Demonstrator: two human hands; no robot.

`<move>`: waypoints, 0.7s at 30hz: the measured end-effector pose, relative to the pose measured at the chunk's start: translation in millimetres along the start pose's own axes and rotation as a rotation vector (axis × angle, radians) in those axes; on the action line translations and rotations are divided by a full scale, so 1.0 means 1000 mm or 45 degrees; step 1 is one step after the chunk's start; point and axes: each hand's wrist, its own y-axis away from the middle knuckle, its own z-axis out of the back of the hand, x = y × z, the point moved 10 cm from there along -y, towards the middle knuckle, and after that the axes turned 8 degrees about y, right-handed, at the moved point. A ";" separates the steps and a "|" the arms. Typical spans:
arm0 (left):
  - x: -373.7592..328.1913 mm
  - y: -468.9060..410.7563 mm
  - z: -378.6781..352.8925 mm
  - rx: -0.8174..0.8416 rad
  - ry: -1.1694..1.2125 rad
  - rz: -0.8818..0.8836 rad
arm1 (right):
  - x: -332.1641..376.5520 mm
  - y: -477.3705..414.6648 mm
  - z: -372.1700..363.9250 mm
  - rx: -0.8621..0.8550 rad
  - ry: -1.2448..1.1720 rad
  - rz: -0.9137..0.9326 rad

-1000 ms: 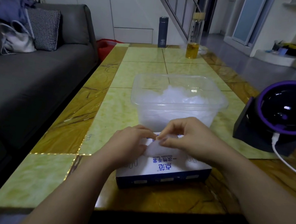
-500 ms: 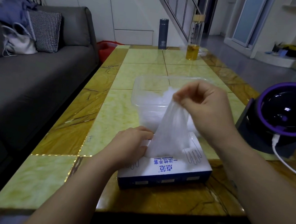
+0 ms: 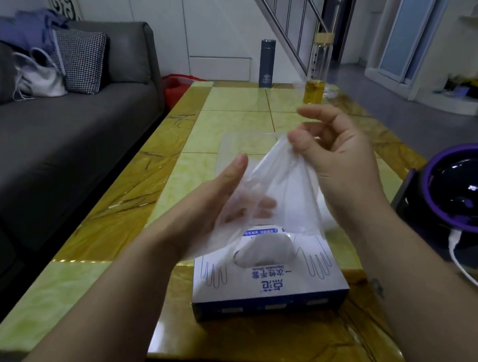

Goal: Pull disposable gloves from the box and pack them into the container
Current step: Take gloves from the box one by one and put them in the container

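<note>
One clear glove (image 3: 279, 186) hangs pinched by right hand (image 3: 337, 160), left hand (image 3: 207, 207) spread behind it, above Chinese-lettered box (image 3: 272, 285)

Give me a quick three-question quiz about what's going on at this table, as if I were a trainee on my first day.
1. True or false: the thin clear plastic glove already lies inside the clear plastic container.
2. Fill in the blank: the fingers pinching the glove's top edge belong to the ___ hand.
3. Where does the flat blue-and-white cardboard box lie? A) on the sofa. B) on the yellow tiled table, in front of the container. C) inside the container.

Key: 1 false, it hangs over the box, pinched by the right hand. 2 right. 3 B.
</note>
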 end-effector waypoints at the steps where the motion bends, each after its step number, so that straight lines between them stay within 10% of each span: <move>1: -0.008 -0.003 0.001 -0.043 0.062 -0.043 | 0.002 -0.002 -0.005 0.041 0.025 0.011; 6: -0.063 -0.022 0.023 -0.330 0.349 -0.434 | 0.001 -0.030 -0.013 0.102 0.106 -0.029; 14: -0.099 -0.065 0.032 -0.479 0.028 -0.614 | -0.075 -0.037 -0.025 0.519 -0.010 -0.716; 21: -0.093 -0.110 0.040 -0.417 -0.358 -0.469 | -0.068 -0.076 0.023 0.164 -0.181 -0.447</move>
